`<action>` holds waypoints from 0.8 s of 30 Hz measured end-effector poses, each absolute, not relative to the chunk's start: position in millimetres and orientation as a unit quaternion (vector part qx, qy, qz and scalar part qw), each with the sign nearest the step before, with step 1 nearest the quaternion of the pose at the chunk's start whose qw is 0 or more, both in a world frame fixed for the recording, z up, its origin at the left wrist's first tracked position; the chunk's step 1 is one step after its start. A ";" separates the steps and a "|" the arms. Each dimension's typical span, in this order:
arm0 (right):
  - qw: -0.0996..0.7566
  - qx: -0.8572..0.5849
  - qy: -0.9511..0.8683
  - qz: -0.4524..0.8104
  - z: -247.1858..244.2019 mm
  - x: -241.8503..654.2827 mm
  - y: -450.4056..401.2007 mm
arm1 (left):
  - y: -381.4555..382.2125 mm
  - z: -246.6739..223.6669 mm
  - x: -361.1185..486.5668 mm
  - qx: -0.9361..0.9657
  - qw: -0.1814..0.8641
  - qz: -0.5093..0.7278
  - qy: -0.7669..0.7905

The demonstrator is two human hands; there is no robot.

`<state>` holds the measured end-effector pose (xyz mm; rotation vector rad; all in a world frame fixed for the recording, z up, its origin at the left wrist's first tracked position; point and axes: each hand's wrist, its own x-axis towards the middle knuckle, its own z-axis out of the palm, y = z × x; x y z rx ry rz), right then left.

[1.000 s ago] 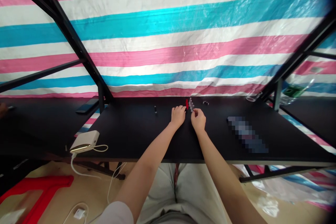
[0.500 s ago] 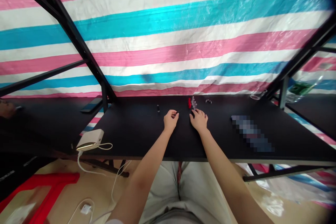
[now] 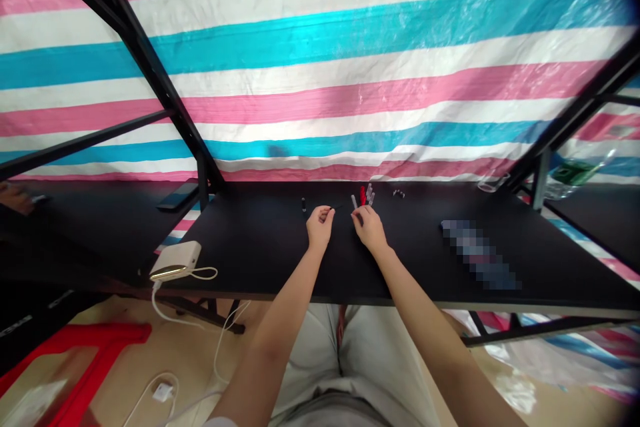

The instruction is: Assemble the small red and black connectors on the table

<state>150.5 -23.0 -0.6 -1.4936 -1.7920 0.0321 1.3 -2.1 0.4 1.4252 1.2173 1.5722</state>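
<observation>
My left hand (image 3: 319,227) is closed, thumb and finger pinched on a thin dark stick (image 3: 339,206) that points to the right. Between the fingertips of my right hand (image 3: 370,227) is a small clear tube (image 3: 354,201), standing out toward the back of the table. Just behind that hand lie several red pieces (image 3: 363,195) and more clear tubes (image 3: 371,193). A short black cylinder with a pale band (image 3: 303,205) rests to the left of my left hand. Small dark, shiny rings or bits (image 3: 399,193) lie farther right, too small to name.
The black table (image 3: 260,253) ends at a striped plastic sheet (image 3: 320,107). A blurred-out flat item (image 3: 480,255) lies on the right, a white power bank with cable (image 3: 176,260) on the left. Another person's hand (image 3: 15,199) shows at far left, near a phone (image 3: 179,195).
My right hand has picked up a clear tube from the group and shifted left, closer to my left hand. My left hand still pinches the dark stick, which now shows more.
</observation>
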 end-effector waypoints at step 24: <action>0.474 -0.559 -0.679 0.056 0.2 150.5 -24.9 | -6.5 10.1 0.0 0.517 0.400 0.612 0.446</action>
